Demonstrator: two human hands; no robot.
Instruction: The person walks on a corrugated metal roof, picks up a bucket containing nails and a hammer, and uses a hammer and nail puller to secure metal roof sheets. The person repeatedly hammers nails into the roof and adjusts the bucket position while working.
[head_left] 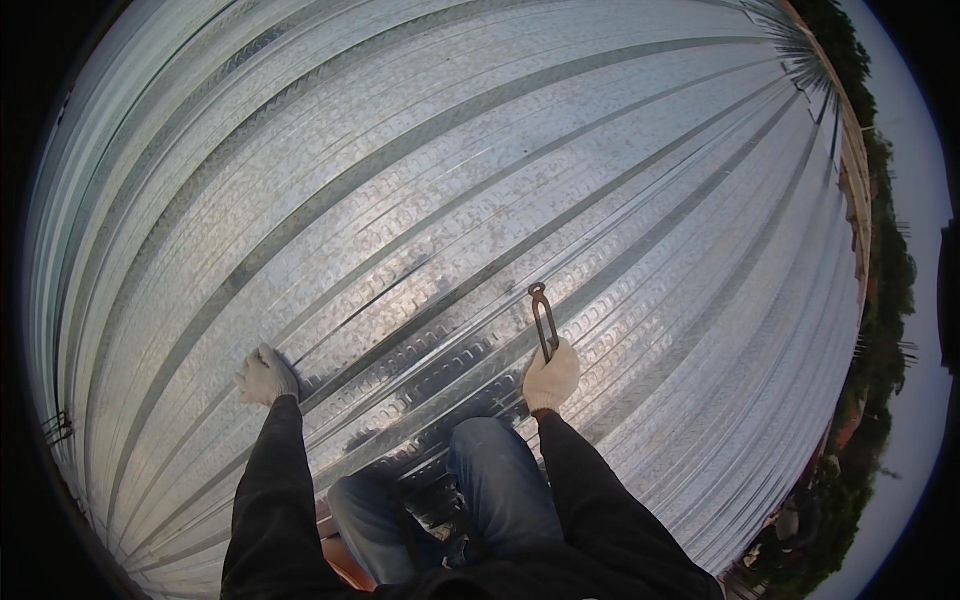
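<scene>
In a pale knitted glove, my left hand [267, 376] rests on the ribbed galvanized metal sheet [370, 225], its fingers loosely bent and apart with nothing visible in them. My right hand [552, 380], gloved the same way, is closed around the handles of a pair of rusty pincers [544, 315]. The pincers' head points away from me, above the sheet. Its lower handle ends are hidden inside my glove.
My bent knees [500, 470] are over the ribbed sheets. Dark rods [800, 50] fan out at the far right corner. A wooden edge [857, 200] borders the right side, with trees [885, 280] beyond. More thin rods [58, 428] stand at the left rim.
</scene>
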